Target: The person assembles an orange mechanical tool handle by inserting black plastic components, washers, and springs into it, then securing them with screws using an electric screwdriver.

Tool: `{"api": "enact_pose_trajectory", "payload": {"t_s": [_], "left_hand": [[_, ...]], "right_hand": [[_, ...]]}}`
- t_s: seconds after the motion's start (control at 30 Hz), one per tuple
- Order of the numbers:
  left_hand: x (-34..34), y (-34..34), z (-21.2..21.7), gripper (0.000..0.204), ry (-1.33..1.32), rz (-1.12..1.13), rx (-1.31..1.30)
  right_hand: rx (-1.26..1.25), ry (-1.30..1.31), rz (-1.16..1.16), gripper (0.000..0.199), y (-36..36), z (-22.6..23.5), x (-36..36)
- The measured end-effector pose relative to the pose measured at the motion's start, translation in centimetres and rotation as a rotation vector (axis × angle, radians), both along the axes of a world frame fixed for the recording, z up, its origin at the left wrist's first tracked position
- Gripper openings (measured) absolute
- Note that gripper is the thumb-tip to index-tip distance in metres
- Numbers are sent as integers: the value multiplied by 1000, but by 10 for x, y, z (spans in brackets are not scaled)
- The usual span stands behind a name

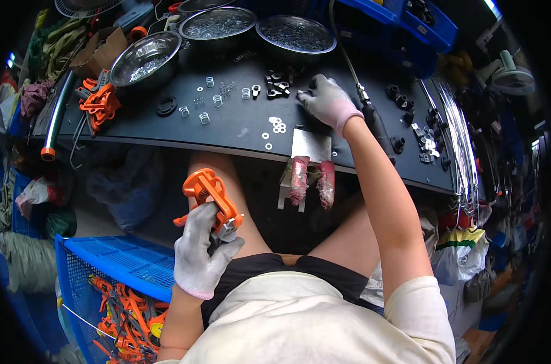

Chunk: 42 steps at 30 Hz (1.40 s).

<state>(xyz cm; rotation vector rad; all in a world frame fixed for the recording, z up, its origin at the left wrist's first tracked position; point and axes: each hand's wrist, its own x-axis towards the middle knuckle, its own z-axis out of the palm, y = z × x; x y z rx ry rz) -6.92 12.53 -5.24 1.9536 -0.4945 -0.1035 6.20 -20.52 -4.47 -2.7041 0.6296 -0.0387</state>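
The orange clamp piece (pixel 213 193) was held in front of the left thigh (pixel 231 177), on the near side of the counter (pixel 190 135), its long axis slanting from far left to near right. The left hand (pixel 201 250), in a grey-white glove, had its fingers clamped on the near end of the piece, where a greyish metal part (pixel 228 230) showed. The right hand (pixel 330 104), gloved alike, was at the counter, farther off and to the right, its fingers bent downward; whether they were apart, or together on something small, could not be told. Small black-and-silver fittings (pixel 278 91) lay just left of the right fingers (the right hand was by far the nearer to them), while the orange clamp piece was well apart, toward the near left. Washers (pixel 278 125) lay nearer than the fittings, coil springs (pixel 218 99) to their left, and a metal plate (pixel 312 144) with two pink-wrapped grips (pixel 299 181) jutted past the near edge. Steel bowls (pixel 165 46) stood at the far side, and a blue crate (pixel 67 258) of orange parts at the near left. The glove hid part of the clamp piece's near end; the right forearm partly covered a dark cylindrical tool (pixel 379 128); the bowls' contents were too small to make out singly.
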Motion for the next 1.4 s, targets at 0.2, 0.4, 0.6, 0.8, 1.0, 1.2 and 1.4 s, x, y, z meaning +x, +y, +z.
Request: {"api": "enact_pose_trajectory", "payload": {"t_s": [0.2, 0.4, 0.6, 0.8, 1.0, 1.2, 1.4], "left_hand": [[-3, -14, -3, 63, -2, -21, -162], [16, -16, -7, 86, -473, -84, 146], [21, -33, 0, 102, -606, -252, 104], [16, -43, 3, 107, -612, -405, 123], [1, -45, -12, 109, -441, -438, 67], [-9, 3, -6, 70, -122, -211, 126], [-1, 0, -25, 71, -167, -100, 73]], "right_hand": [[-92, -151, 272, 29, -21, -21, -8], [493, -490, 605, 16, 61, 52, -82], [-287, -699, 877, 17, 103, 57, -154], [-442, -439, 710, 10, 99, 62, -174], [-85, -656, 589, 20, 90, 43, -210], [-748, -131, -709, 35, -205, 31, -305], [-554, 186, -679, 33, -302, -7, -339]]}}
